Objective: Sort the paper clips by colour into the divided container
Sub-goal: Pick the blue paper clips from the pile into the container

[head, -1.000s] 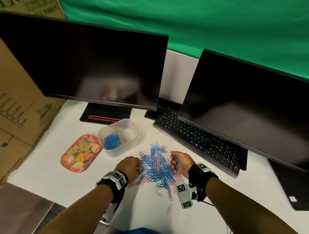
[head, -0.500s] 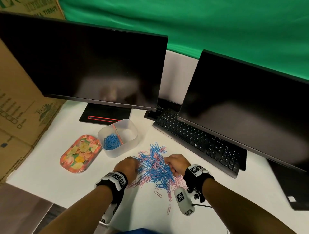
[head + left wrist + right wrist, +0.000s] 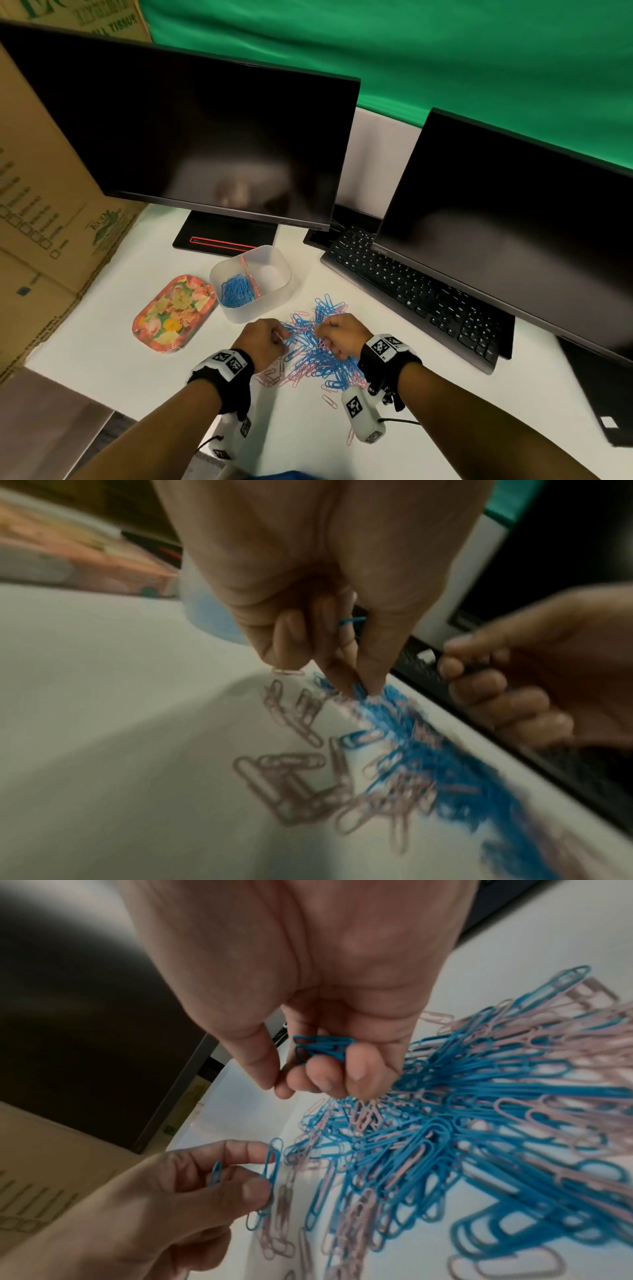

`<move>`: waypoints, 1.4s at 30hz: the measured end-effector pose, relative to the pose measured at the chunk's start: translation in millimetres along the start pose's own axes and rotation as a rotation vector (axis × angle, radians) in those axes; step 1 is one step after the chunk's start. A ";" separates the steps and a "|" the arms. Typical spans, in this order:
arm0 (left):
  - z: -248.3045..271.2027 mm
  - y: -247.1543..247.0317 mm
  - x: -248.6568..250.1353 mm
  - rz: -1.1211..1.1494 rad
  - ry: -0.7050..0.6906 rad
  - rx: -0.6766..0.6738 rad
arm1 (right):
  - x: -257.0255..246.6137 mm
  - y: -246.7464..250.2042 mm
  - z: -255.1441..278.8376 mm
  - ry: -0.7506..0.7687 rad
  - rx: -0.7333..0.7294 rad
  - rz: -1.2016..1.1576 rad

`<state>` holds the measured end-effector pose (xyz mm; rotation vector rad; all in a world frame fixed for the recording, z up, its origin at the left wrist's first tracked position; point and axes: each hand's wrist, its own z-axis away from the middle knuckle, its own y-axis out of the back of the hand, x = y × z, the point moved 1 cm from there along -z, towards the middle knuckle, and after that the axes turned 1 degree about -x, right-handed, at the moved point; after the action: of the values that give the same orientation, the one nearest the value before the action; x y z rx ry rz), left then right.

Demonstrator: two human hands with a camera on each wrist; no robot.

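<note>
A mixed pile of blue and pink paper clips (image 3: 317,346) lies on the white desk. Behind it to the left stands the translucent divided container (image 3: 270,298) with blue clips (image 3: 236,293) in its left compartment; its right compartment looks empty. My left hand (image 3: 263,341) is at the pile's left edge and pinches a blue clip (image 3: 270,1167) between thumb and finger, with another blue clip (image 3: 215,1173) tucked in the curled fingers. My right hand (image 3: 339,337) hovers over the pile's middle and grips a small bundle of blue clips (image 3: 322,1045) against the palm.
A flowered tray (image 3: 173,313) lies left of the container. A black keyboard (image 3: 414,294) runs along the right of the pile, under two dark monitors (image 3: 205,147). Cardboard boxes (image 3: 41,192) stand at the left. Loose pink clips (image 3: 330,401) lie near the front.
My right hand has moved left and forward over the pile, its fist turned down. My left hand has stayed at the pile's left edge.
</note>
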<state>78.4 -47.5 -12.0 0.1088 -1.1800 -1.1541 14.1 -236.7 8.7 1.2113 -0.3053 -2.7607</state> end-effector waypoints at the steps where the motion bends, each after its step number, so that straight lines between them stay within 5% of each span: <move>1: 1.9 3.6 1.1 0.114 0.005 -0.014 | -3.5 0.4 0.6 0.003 -0.006 -0.029; 4: 10.0 14.3 5.9 0.377 -0.001 -0.066 | -14.6 -2.3 0.2 0.016 -0.006 -0.095; 14: 32.7 35.6 16.9 0.584 0.010 -0.066 | -52.4 -31.9 -5.1 0.298 0.036 0.105; 18: 40.4 47.8 14.0 0.656 -0.007 -0.083 | -65.7 -34.7 -5.6 0.217 0.007 -0.110; 23: 44.9 74.1 10.5 0.755 0.014 0.040 | -97.5 -42.9 -6.3 0.228 -0.043 -0.286; 28: 36.4 101.5 -5.2 0.880 0.119 0.198 | -138.2 -53.6 -20.8 0.327 0.075 -0.258; 36: 24.2 124.6 -5.9 0.349 0.241 0.320 | -166.1 -74.6 -27.2 0.549 0.292 0.385; 42: 8.4 127.5 15.3 0.073 0.337 0.264 | -161.2 -101.4 -35.9 0.383 0.153 0.694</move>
<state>152.9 4.8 78.9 0.4411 -1.0193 -0.8706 147.2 -113.7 77.2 1.3136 -0.7388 -1.9087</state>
